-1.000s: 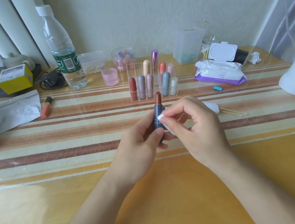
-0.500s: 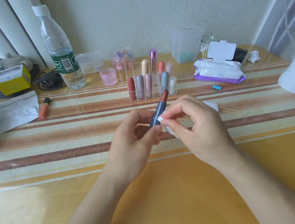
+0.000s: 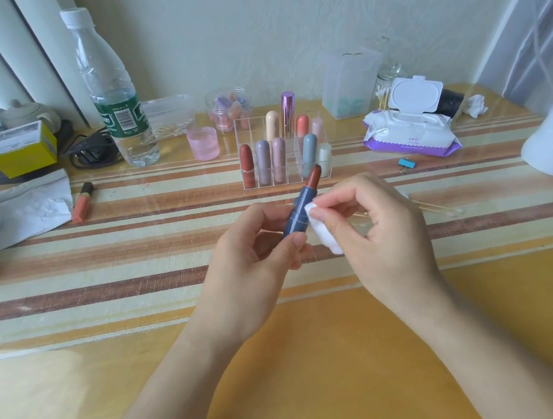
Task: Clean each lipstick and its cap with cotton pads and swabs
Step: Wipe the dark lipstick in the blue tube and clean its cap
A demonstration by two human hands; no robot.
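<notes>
The grip of the left hand (image 3: 250, 264) is closed around the lower end of the blue-grey lipstick (image 3: 298, 215), thumb and fingertips curled on the tube, which tilts up and to the right above the striped table (image 3: 102, 263) with its red-brown bullet bare. The grip of the right hand (image 3: 384, 228) pinches a white cotton pad (image 3: 324, 231) against the tube's right side, just above the left thumb.

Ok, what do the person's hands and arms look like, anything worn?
Nothing worn shows: the left hand and right hand are bare, no gloves, rings, watch or bracelet. Both forearms are uncovered down to the frame edge, so no sleeves in view. Visible nails look short and unpainted.
</notes>
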